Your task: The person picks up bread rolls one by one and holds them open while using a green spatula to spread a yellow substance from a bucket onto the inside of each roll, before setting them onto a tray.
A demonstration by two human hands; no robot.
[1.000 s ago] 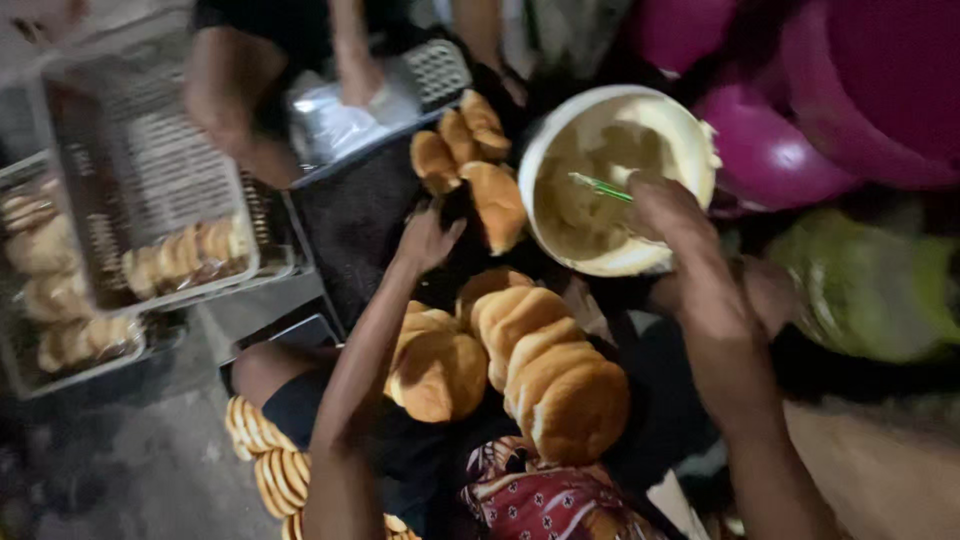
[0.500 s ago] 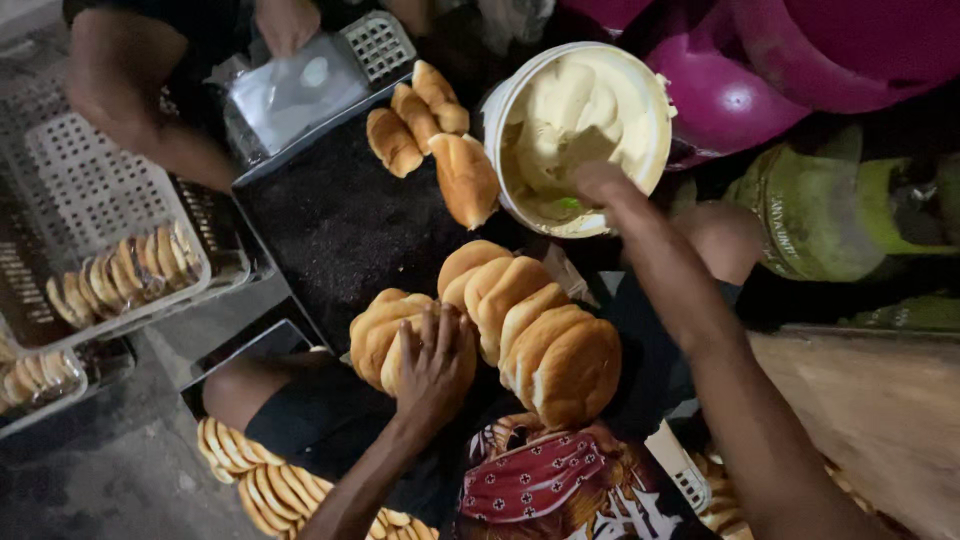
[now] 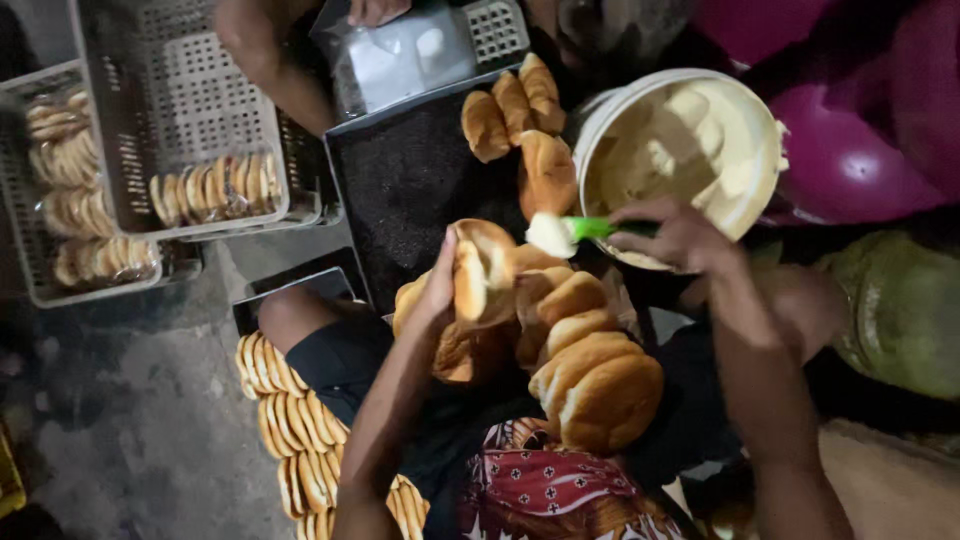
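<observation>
A dark flat tray (image 3: 400, 190) is seen at centre, with a few loose buns (image 3: 515, 105) lying on its far edge. Grey plastic crates (image 3: 170, 110) are stacked at the left, rows of filled buns being held in them, and more rows (image 3: 285, 420) are laid on the floor by the person's knee. A white tub of pale cream (image 3: 690, 150) is stood right of the tray, beside magenta basins (image 3: 850, 150). A batch of joined buns (image 3: 590, 370) is rested on the lap. A split bun (image 3: 480, 270) is gripped by the left hand (image 3: 435, 295), fingers closed round it, cut side turned toward the tub. A green-handled spatula (image 3: 575, 230) is clasped by the right hand (image 3: 680, 235) at the tub's near rim, a lump of cream carried on its tip, just beside the split bun. Another person's hand (image 3: 375, 10) is seen on a clear bag (image 3: 400, 55) at the top
</observation>
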